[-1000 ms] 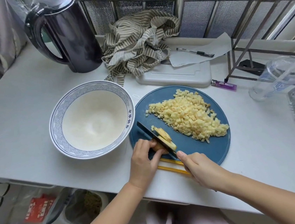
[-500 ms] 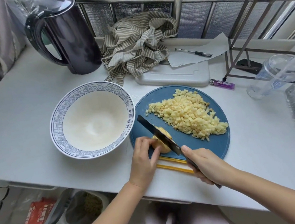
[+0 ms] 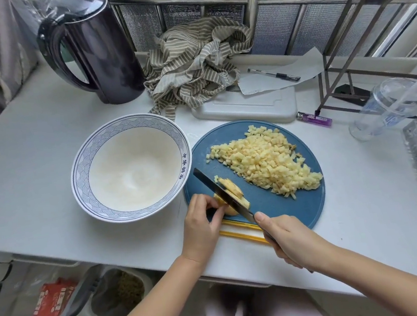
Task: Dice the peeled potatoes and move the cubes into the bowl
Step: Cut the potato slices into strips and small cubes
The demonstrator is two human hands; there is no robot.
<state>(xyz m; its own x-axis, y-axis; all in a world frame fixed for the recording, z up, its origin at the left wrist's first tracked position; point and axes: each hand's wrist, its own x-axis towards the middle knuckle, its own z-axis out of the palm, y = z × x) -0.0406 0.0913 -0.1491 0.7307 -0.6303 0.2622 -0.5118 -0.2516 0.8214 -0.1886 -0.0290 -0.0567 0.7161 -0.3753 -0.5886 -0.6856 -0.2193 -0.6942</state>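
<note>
Most of the dicing looks done. A big heap of potato cubes (image 3: 267, 161) covers the far and right part of the round blue cutting board (image 3: 304, 206), and only one small potato piece (image 3: 231, 210) waits at the board's near-left edge. The left hand (image 3: 202, 223) pinches it, fingers curled down over the uncut end. The right hand (image 3: 286, 237) is wrapped round the handle of the dark knife (image 3: 213, 183). Its blade runs diagonally away to the left, set against that piece, with a few cut slices (image 3: 231, 187) leaning on its right face.

So this is the final chunk being sliced, I'd say, and those slices need crossing into cubes. The second half of the job hasn't begun: the blue-rimmed bowl (image 3: 81, 172) holds not one cube.

Now, room to move. The bowl sits just left of the board, so the transfer is short. The knife tip points at the bowl's rim and is near it, so a long stroke could clip it. Yellow chopsticks (image 3: 239, 236) lie just beside the board's near edge, under the hands, with the table's front edge near, so there is little margin there. The heap's right side runs close to the board's rim, where cubes could tumble off. The far side is crowded with a white plastic tray (image 3: 248, 106), a striped cloth (image 3: 196, 60) and a kettle (image 3: 104, 52). A lighter (image 3: 314, 119) lies just beyond the board.
</note>
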